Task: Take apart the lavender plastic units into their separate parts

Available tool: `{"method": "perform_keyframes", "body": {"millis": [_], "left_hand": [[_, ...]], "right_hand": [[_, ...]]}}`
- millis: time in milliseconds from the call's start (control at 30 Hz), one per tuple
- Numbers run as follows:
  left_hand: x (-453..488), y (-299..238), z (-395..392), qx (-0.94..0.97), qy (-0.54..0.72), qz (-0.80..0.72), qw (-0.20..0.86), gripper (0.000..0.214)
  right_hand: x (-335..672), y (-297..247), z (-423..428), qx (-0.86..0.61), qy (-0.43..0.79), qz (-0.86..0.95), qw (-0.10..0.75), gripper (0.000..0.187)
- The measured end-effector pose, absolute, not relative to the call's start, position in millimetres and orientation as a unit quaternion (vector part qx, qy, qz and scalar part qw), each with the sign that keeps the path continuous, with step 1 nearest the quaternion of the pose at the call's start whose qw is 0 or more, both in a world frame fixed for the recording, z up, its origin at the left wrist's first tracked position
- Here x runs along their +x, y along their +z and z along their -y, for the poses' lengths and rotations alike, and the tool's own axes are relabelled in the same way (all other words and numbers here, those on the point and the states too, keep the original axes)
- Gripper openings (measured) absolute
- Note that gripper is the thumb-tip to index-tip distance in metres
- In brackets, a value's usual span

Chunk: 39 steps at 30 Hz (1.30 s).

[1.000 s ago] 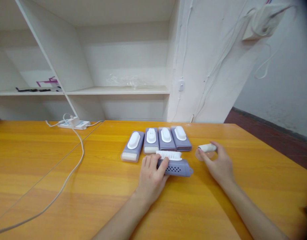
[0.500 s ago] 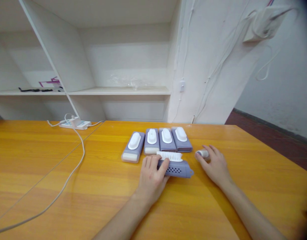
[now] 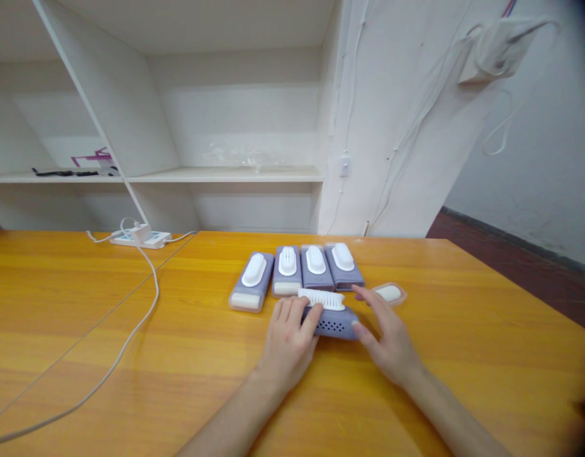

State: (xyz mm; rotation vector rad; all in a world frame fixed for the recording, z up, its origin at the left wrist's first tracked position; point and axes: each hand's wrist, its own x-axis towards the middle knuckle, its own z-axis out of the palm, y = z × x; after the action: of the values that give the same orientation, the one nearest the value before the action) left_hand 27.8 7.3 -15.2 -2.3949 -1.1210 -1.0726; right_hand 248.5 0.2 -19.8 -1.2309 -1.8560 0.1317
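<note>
Brush case point(image 3: 334, 324) sat on the table point(image 3: 178, 355) just in front of four matching cases point(image 3: 297, 271); left hand point(image 3: 290, 336) clamped over its left end, right hand point(image 3: 387, 336) spread loose, thumb touching its right end, small tray point(image 3: 390, 293) just beside

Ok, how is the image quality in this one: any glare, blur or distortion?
Head view: soft, even light; faint shadows under the left hand and right hand; mild sheen on the table; the lens tilts and bends the shelf edges; dark corners on the right; the brush is sharp.
</note>
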Motion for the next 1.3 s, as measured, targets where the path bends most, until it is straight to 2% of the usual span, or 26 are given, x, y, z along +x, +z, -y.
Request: {"method": "perform_keyframes", "body": {"millis": [67,167,433,533,633,733,867,1000,1100,1300], "left_hand": [[27.0,-13.9,-7.8,-0.837,-0.371,0.373,0.15,0.04],[25.3,-11.3,-8.2,-0.846,-0.374,0.353,0.14,0.035],[20.3,-10.7,-9.3,-0.82,-0.428,0.38,0.016,0.045],[15.9,-12.3,-14.3,-0.807,-0.425,0.409,-0.037,0.06],[13.0,-14.2,-18.4,-0.817,-0.395,0.409,-0.096,0.077],[12.6,-14.6,-19.1,-0.833,-0.365,0.394,-0.131,0.08],[12.4,-16.1,-19.6,-0.836,-0.363,0.38,-0.158,0.095],[10.7,-24.6,-23.8,-0.825,-0.362,0.375,-0.217,0.114],[10.1,-31.1,-27.5,-0.823,-0.36,0.37,-0.237,0.108],[10.8,-24.3,-28.0,-0.829,-0.354,0.364,-0.234,0.091]], "right_hand": [[233.4,-20.7,5.5,-0.491,0.142,0.749,0.422,0.058],[224.3,-20.8,6.8,-0.517,0.195,0.728,0.406,0.062],[245.0,-19.5,2.2,-0.496,0.146,0.771,0.372,0.071],[247.6,-21.8,2.1,-0.496,0.133,0.777,0.365,0.072],[248.2,-25.1,0.7,-0.496,0.132,0.778,0.362,0.067],[249.1,-27.0,-1.0,-0.5,0.11,0.777,0.366,0.059],[243.7,-19.7,-0.3,-0.463,0.009,0.801,0.38,0.047],[218.3,-3.3,3.0,-0.423,-0.076,0.836,0.342,0.037],[192.8,5.2,4.6,-0.461,-0.098,0.828,0.302,0.038],[169.5,8.4,3.4,-0.556,-0.099,0.778,0.275,0.033]]}}
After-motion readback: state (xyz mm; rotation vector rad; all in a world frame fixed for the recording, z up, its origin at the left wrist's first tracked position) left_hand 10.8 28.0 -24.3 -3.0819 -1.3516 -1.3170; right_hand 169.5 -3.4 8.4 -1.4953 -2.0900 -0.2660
